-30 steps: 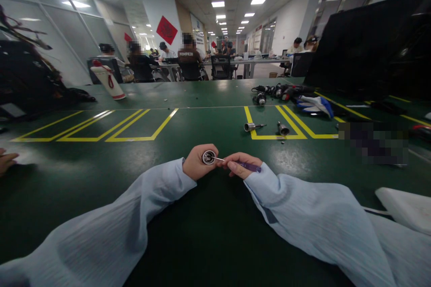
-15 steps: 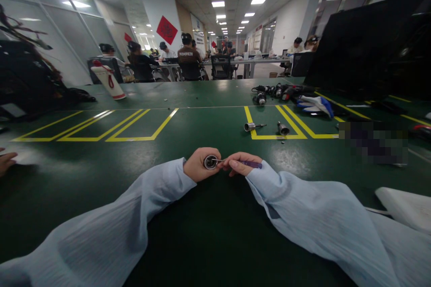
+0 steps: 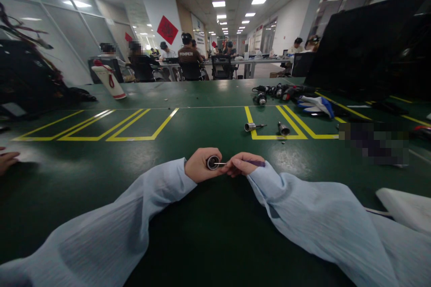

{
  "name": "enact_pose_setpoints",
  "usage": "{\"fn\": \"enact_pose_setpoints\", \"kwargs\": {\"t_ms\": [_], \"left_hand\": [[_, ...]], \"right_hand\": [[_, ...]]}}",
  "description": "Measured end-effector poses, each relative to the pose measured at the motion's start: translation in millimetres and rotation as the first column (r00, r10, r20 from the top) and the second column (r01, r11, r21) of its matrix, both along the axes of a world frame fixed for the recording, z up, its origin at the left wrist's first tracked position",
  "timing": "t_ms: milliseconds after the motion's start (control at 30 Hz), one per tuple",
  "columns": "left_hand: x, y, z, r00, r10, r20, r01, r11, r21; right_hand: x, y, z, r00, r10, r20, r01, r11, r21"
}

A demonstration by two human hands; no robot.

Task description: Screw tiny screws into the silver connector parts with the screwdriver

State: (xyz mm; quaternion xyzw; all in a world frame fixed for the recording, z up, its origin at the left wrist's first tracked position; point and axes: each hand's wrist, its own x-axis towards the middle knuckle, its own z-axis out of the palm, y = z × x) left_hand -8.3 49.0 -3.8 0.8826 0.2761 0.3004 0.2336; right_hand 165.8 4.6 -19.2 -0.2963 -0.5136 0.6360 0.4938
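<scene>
My left hand [image 3: 199,166] is wrapped round a cylindrical metal part [image 3: 213,162], its open end turned up towards me. My right hand [image 3: 240,165] pinches a screwdriver [image 3: 257,163] with a purple handle. The thin shaft points left, and its tip reaches into the mouth of the metal part; what it touches inside is too small to tell. Beyond my hands lie a metal cup-shaped part with a thin stem [image 3: 249,127] and a second metal part [image 3: 283,129], with a tiny dark piece [image 3: 283,143] just in front of them.
Yellow tape [image 3: 158,130] marks boxes on the green table [image 3: 202,119]. Several dark metal tools [image 3: 274,92] and a blue-white glove [image 3: 316,105] lie at the back right, near a large black screen [image 3: 367,49]. A white bottle [image 3: 109,80] stands back left. Another person's hand [image 3: 7,160] shows at the left edge.
My right hand has shifted slightly right with the screwdriver, and more of its shaft shows. The metal part in my left hand has moved only slightly.
</scene>
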Motion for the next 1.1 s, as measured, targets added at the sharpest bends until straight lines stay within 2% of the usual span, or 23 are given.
{"fn": "enact_pose_setpoints", "kwargs": {"t_ms": [133,233,367,500,633,700,900,1100], "left_hand": [[-1,0,4.0,0.998,-0.005,-0.059,0.005,1.000,-0.001],[-1,-1,5.6,0.996,-0.003,-0.087,0.003,1.000,0.008],[-1,-2,4.3,0.991,-0.009,-0.132,0.013,0.999,0.029],[-1,-1,2.3,0.984,-0.042,-0.171,0.049,0.998,0.041],[-1,0,2.8,0.975,-0.067,-0.212,0.082,0.995,0.063],[-1,0,3.8,0.970,-0.085,-0.226,0.103,0.992,0.068],[-1,-2,4.0,0.968,-0.083,-0.237,0.105,0.991,0.082],[-1,0,1.1,0.971,-0.038,-0.234,0.062,0.994,0.094]], "right_hand": [[4,5,-0.8,0.990,0.042,-0.133,-0.053,0.995,-0.084],[5,7,-0.2,0.985,0.046,-0.164,-0.064,0.992,-0.108],[2,3,1.8,0.998,-0.052,-0.025,0.050,0.997,-0.057],[-2,-4,3.0,0.960,-0.215,0.179,0.198,0.974,0.105],[-3,-6,2.7,0.926,-0.269,0.263,0.212,0.951,0.224],[-2,-4,2.4,0.938,-0.233,0.256,0.184,0.962,0.199],[2,3,2.2,0.981,-0.095,0.171,0.095,0.995,0.011],[2,3,1.3,0.986,-0.102,0.128,0.103,0.995,0.001]]}}
